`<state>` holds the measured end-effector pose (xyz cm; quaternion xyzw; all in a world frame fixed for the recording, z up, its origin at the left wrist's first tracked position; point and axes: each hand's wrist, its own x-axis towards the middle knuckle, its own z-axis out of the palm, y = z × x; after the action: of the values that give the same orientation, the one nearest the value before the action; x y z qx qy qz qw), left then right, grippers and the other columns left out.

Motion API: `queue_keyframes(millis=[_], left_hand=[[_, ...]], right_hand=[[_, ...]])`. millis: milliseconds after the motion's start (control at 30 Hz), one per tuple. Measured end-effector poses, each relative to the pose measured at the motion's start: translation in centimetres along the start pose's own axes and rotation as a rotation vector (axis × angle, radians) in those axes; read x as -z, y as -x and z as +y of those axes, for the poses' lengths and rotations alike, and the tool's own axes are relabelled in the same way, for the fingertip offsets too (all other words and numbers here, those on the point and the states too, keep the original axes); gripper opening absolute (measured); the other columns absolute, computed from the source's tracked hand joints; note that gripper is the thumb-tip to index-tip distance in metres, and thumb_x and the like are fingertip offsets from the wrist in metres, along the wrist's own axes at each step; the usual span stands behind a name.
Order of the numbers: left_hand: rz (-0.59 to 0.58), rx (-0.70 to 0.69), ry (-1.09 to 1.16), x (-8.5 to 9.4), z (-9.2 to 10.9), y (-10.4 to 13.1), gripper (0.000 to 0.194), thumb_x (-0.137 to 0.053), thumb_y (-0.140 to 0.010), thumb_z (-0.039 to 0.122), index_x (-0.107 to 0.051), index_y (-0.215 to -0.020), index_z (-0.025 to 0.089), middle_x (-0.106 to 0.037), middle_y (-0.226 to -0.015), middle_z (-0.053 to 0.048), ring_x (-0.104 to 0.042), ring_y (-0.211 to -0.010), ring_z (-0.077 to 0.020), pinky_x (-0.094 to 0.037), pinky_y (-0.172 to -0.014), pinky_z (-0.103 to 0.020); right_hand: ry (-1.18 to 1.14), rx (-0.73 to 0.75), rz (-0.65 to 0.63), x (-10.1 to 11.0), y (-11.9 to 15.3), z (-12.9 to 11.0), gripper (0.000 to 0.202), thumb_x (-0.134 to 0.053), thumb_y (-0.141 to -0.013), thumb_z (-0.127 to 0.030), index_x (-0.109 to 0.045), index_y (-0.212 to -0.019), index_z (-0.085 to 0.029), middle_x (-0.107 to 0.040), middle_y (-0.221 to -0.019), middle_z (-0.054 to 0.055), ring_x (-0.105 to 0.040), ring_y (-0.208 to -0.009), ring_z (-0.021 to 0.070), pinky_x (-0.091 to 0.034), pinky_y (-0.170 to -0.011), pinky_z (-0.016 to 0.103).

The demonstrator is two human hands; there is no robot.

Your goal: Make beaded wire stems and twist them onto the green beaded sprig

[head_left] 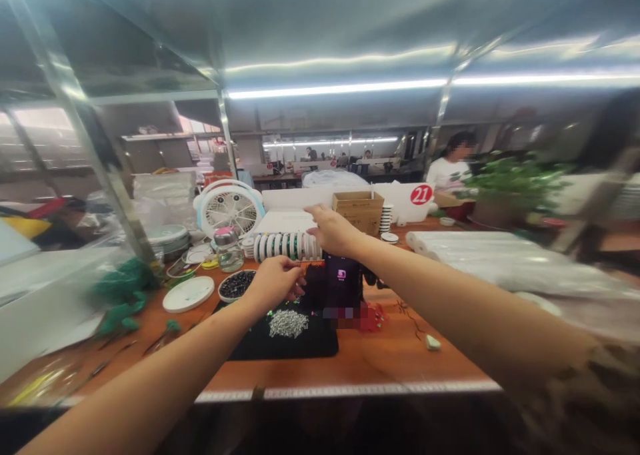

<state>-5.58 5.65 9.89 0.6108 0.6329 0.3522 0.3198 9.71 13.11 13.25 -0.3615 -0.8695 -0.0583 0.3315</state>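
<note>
My left hand hovers over the black mat, thumb and fingers pressed together; whatever they pinch is too small to make out. Just below it lies a heap of small silver beads. Higher and to the right, my right hand reaches over the right end of a row of white spools, several wound with green. Its index finger and thumb are apart, with nothing visible between them. Beneath that hand stands a phone with a dark lit screen. A round dish of black beads sits left of my left hand.
A white lid, a glass jar and a fan stand on the left. Behind my right hand is a cardboard box. Plastic-wrapped rolls lie at right. A metal post rises at left. Another person sits beyond.
</note>
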Motion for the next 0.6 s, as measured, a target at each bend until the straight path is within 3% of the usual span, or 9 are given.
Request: queue_keyframes(millis=[100, 167, 233, 333, 433, 600], left_hand=[[0.032, -0.042, -0.044, 1.0, -1.2, 2.2, 0.018, -0.057, -0.075, 0.030, -0.059, -0.083, 0.014, -0.068, -0.080, -0.008, -0.066, -0.070, -0.0213, -0.049, -0.043, -0.024], [0.196, -0.195, -0.161, 1.6, -2.4, 3.9, 0.025, -0.058, -0.074, 0.036, -0.062, -0.088, 0.016, -0.066, -0.083, -0.006, -0.063, -0.076, -0.0216, -0.049, -0.052, -0.026], [0.351, -0.332, -0.230, 1.6, -3.5, 5.7, 0.027, -0.056, -0.076, 0.039, -0.062, -0.093, 0.019, -0.064, -0.082, -0.004, -0.060, -0.075, -0.0199, -0.048, -0.060, -0.027], [0.356, -0.393, -0.207, 0.6, -4.6, 8.3, 0.023, -0.054, -0.079, 0.038, -0.061, -0.094, 0.022, -0.061, -0.075, -0.001, -0.057, -0.067, -0.0166, -0.047, -0.061, -0.025], [0.263, -0.429, -0.176, -1.3, -5.2, 10.7, 0.017, -0.055, -0.080, 0.034, -0.061, -0.091, 0.024, -0.062, -0.075, -0.001, -0.059, -0.067, -0.0163, -0.049, -0.061, -0.023], [0.082, -0.500, -0.179, -4.5, -6.9, 13.6, 0.014, -0.059, -0.076, 0.028, -0.064, -0.089, 0.029, -0.071, -0.079, 0.000, -0.066, -0.067, -0.0167, -0.053, -0.061, -0.020]], right_hand=[[-0.059, -0.030, 0.104, 2.1, 3.9, 0.9, 0.033, -0.049, -0.086, -0.016, -0.046, -0.119, -0.008, -0.054, -0.111, 0.013, -0.055, -0.096, 0.0172, -0.041, -0.089, 0.029], [-0.156, -0.074, 0.165, 2.8, 7.4, 1.7, 0.024, -0.048, -0.086, -0.016, -0.052, -0.109, -0.013, -0.059, -0.100, 0.009, -0.057, -0.089, 0.0174, -0.045, -0.081, 0.029], [-0.216, -0.164, 0.157, 2.7, 11.0, 2.5, 0.017, -0.049, -0.085, -0.018, -0.056, -0.101, -0.016, -0.061, -0.091, 0.007, -0.058, -0.082, 0.0184, -0.046, -0.075, 0.030], [-0.233, -0.291, 0.093, 1.7, 14.8, 3.7, 0.014, -0.048, -0.085, -0.020, -0.059, -0.092, -0.017, -0.064, -0.085, 0.006, -0.059, -0.076, 0.0191, -0.046, -0.068, 0.030], [-0.230, -0.337, 0.098, 1.1, 15.3, 4.5, 0.019, -0.044, -0.087, -0.022, -0.062, -0.082, -0.017, -0.063, -0.077, 0.005, -0.058, -0.070, 0.0181, -0.045, -0.065, 0.029], [-0.205, -0.324, 0.112, 1.4, 11.9, 4.0, 0.022, -0.045, -0.088, -0.023, -0.066, -0.086, -0.017, -0.065, -0.081, 0.005, -0.058, -0.073, 0.0174, -0.043, -0.069, 0.028]])
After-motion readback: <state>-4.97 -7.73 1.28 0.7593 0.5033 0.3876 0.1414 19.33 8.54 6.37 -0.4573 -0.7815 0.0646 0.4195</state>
